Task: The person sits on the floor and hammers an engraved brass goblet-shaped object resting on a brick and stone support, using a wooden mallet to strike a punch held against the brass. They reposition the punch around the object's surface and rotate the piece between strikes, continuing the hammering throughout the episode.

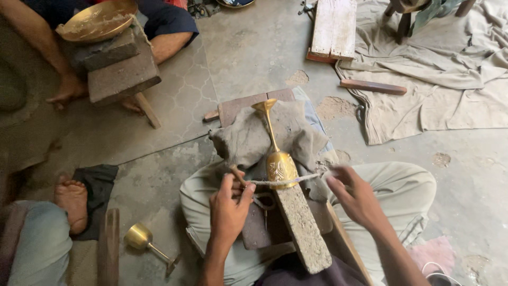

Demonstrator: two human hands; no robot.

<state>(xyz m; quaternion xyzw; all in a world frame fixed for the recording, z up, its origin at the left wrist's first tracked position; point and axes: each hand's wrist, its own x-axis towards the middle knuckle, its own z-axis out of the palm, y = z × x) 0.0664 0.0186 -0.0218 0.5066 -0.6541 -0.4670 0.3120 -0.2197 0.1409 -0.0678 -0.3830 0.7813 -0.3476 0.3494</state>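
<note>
A brass goblet (279,165) lies on its side on a grey stone block (302,225) and a lump of grey cloth (248,139), its foot pointing away from me. A pale cord (283,181) runs across the goblet's cup. My left hand (228,209) pinches the cord's left end beside a small wooden stick (236,175). My right hand (355,195) pulls the cord's right end, blurred. Metal pliers (262,204) lie on my lap under the left hand.
Another brass goblet (144,241) lies on the floor at lower left by a person's bare foot (72,202). A second person sits at top left with a brass bowl (97,21) on stacked bricks (123,69). Wooden planks (333,27) and a grey sheet (444,74) lie at the back right.
</note>
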